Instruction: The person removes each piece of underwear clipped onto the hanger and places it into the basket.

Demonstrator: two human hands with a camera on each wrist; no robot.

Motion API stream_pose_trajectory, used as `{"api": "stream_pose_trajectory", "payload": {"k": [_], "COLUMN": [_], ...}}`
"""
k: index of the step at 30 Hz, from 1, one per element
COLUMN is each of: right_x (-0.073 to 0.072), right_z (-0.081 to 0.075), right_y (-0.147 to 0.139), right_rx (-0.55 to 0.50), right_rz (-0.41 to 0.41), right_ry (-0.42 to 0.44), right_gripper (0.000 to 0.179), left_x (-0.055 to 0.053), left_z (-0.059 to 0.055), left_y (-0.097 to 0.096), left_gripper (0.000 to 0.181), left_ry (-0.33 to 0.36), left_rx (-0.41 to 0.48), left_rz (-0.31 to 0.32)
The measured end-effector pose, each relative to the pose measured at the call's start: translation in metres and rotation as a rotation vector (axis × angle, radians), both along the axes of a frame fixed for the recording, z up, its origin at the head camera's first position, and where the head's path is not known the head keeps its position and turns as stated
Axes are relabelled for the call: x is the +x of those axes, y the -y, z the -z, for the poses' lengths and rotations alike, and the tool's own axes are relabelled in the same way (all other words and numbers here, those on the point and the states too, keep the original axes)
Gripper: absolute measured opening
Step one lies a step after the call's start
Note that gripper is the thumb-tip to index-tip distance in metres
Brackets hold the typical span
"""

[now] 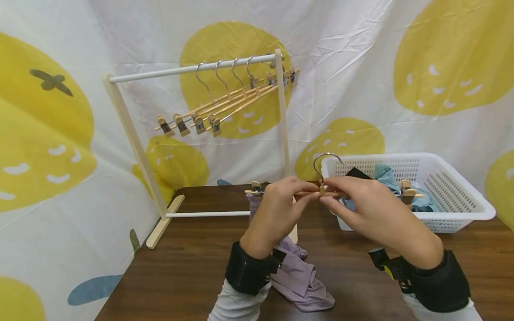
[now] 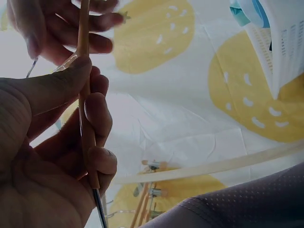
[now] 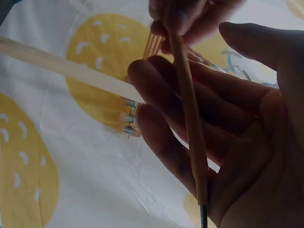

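Note:
A wooden clip hanger (image 1: 322,191) with a metal hook (image 1: 328,154) is held level above the table. My left hand (image 1: 281,209) pinches its bar (image 2: 85,114) just left of the hook, thumb against curled fingers. The right hand (image 1: 379,214) is at the bar right of the hook. In the right wrist view its loosely extended fingers (image 3: 161,137) lie along the bar (image 3: 190,118), and the thumb stands off it. A lilac cloth garment (image 1: 303,281) hangs from the left clip (image 1: 256,187) and trails onto the table. The right clip (image 1: 407,189) shows before the basket.
A rack with a white rail (image 1: 160,73) and wooden posts stands at the left, several clip hangers (image 1: 237,100) on it. At the right a white plastic basket (image 1: 462,191) contains blue cloth items (image 1: 386,177). Both stand on a dark wooden table (image 1: 192,267) before a patterned curtain.

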State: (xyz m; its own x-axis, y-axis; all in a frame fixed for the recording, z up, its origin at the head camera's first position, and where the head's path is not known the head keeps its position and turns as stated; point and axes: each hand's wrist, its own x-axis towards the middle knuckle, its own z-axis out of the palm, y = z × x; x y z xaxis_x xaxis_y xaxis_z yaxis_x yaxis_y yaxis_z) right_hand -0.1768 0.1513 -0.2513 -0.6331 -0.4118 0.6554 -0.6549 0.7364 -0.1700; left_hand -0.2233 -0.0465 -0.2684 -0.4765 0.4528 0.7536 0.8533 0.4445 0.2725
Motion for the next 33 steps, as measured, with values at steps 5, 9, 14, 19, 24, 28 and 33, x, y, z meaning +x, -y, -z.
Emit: {"api": "stream_pose_trajectory", "payload": {"k": [5, 9, 14, 19, 24, 28, 33], "right_x": [-0.005, -0.008, -0.008, -0.005, -0.003, -0.001, 0.001], "right_z": [0.004, 0.004, 0.001, -0.003, -0.005, -0.006, -0.007], "right_y": [0.003, -0.003, -0.013, -0.022, -0.028, -0.032, -0.035], "right_rx": [0.029, 0.031, 0.029, 0.006, -0.019, -0.055, -0.090], "right_rz": [0.046, 0.068, 0.098, 0.139, 0.144, 0.138, 0.120], "right_ry": [-0.002, -0.064, -0.113, -0.134, -0.154, -0.157, -0.167], "right_gripper": [0.018, 0.009, 0.007, 0.009, 0.011, 0.010, 0.015], "left_x": [0.002, 0.005, 0.012, 0.010, 0.000, -0.005, -0.006], "left_z": [-0.002, -0.008, -0.020, -0.026, -0.022, -0.018, -0.015], "left_y": [0.001, 0.005, 0.011, 0.024, 0.041, 0.049, 0.049], "left_gripper": [0.013, 0.013, 0.013, 0.023, 0.033, 0.038, 0.040], "left_ry": [-0.024, -0.087, -0.243, -0.269, -0.068, 0.130, 0.288], "left_rx": [-0.020, 0.011, 0.191, 0.313, 0.310, 0.212, 0.117], "left_rz": [0.058, 0.117, 0.165, 0.092, 0.090, 0.159, 0.291]}}
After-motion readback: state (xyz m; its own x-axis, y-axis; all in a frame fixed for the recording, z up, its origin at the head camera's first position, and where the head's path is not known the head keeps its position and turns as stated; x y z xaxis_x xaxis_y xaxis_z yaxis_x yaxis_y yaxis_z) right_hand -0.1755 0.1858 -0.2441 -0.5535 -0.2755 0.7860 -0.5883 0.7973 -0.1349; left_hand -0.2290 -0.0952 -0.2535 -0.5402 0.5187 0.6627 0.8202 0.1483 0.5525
